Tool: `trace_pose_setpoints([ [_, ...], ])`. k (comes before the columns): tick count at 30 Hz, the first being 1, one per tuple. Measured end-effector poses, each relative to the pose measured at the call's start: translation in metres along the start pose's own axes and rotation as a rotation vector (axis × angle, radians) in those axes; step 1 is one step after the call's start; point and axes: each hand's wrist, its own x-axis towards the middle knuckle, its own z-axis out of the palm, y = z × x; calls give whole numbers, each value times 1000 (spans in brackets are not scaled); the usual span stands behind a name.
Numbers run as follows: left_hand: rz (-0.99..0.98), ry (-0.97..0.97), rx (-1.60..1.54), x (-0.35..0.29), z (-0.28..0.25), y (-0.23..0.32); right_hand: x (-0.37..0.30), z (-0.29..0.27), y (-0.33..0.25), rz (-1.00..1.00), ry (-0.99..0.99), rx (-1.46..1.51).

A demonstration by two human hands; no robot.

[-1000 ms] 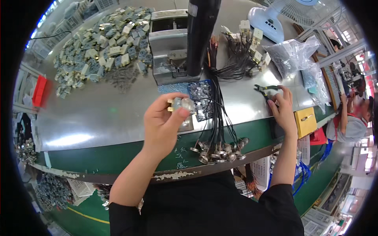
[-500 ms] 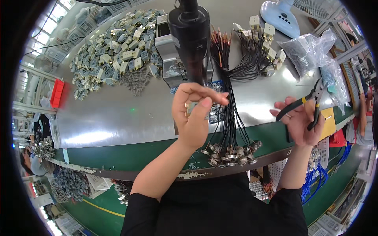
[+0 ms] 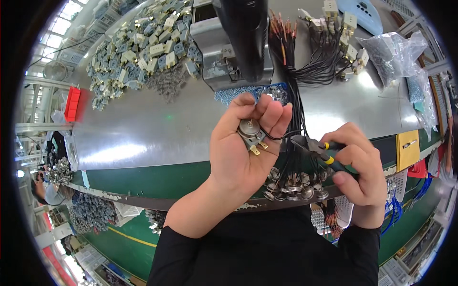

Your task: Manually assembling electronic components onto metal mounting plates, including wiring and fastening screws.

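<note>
Left hand cradles a metal-capped switch; right hand, holding diagonal cutters, should meet the black wire squarely.

Head view, head-worn wide fisheye: set above and behind the bare left hand and bare right hand, facing down and forward onto a silver metal-topped workbench. Range close, the left hand near mid-frame; black-shirted torso on the near side of both hands, black cylindrical post beyond the left.
</note>
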Motion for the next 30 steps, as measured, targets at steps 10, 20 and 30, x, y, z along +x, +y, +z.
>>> trace_pose_setpoints([
  [10, 60, 36, 150, -8, 13, 3, 32, 5, -25, -46, -84, -441],
  [20, 46, 60, 211, -5, 15, 2, 39, 11, -26, -33, -90, -489],
  [30, 53, 57, 223, -2, 14, 5, 41, 11, -25, -55, -91, -518],
])
